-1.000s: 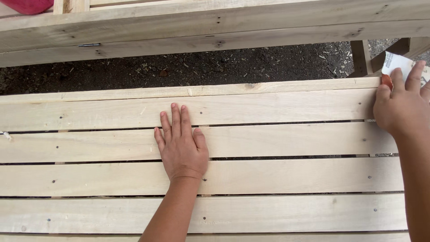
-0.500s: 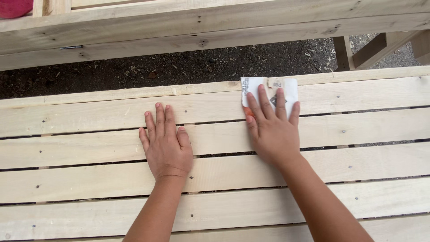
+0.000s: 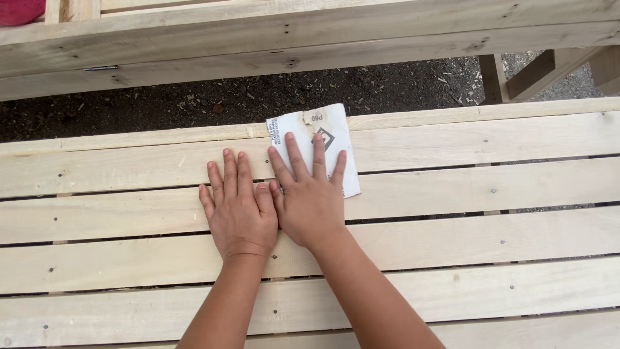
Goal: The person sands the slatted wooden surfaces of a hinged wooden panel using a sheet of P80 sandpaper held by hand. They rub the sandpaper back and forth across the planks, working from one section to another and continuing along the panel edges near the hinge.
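Note:
My right hand (image 3: pixel 311 194) lies flat, fingers spread, pressing a white sheet of sandpaper (image 3: pixel 323 132) onto a pale wooden slat near the far edge of a slatted bench top (image 3: pixel 484 187). The sheet's printed backing faces up and most of it shows beyond my fingertips. My left hand (image 3: pixel 236 207) rests palm down on the bare slats right beside the right hand, thumb touching it, holding nothing.
Beyond the slats runs a strip of dark ground with wood chips (image 3: pixel 226 97). A second pale wooden structure (image 3: pixel 310 35) crosses the top. Wooden legs (image 3: pixel 516 74) stand at the upper right. A pink object (image 3: pixel 22 10) sits in the top left corner.
My right hand has slid the sandpaper leftward along the slats, from the far right edge to beside my left hand. The left hand has stayed flat on the wood.

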{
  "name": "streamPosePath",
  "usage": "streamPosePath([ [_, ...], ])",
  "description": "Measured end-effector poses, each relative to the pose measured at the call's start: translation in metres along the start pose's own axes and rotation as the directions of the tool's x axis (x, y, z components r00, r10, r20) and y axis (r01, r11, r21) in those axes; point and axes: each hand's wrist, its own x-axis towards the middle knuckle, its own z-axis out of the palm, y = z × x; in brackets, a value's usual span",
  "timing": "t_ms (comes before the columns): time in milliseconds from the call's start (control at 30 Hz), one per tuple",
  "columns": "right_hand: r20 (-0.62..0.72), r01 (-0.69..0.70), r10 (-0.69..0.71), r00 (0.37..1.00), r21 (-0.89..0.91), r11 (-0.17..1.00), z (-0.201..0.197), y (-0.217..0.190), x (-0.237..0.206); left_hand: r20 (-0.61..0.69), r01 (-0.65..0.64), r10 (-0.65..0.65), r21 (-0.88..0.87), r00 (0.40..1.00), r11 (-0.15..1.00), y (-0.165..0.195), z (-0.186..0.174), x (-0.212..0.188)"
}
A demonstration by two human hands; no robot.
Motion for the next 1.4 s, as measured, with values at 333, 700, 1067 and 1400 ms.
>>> streamPosePath([
  [333,-0.018,-0.415,0.415,0.910,0.009,0.910,-0.063,0.201,-0.038,0.017,-0.005,0.003,0.091,1.000,0.996,0.003,0.002,0.000],
  [700,0.032,-0.016,0.017,0.999,-0.039,0.999,0.006,-0.001,0.012,0.023,0.018,-0.018,-0.013,1.000,1.000,0.003,-0.002,-0.001],
  [1067,-0.039,-0.527,0.526,0.850,-0.014,0.850,-0.071,0.233,-0.026,-0.027,-0.034,0.036,0.052,0.999,0.998,0.004,0.003,-0.001],
  [1400,0.109,-0.093,0.100,0.989,-0.066,0.993,-0.013,0.010,0.035,0.026,-0.002,0.001,0.028,1.000,1.000,0.004,0.000,-0.002],
])
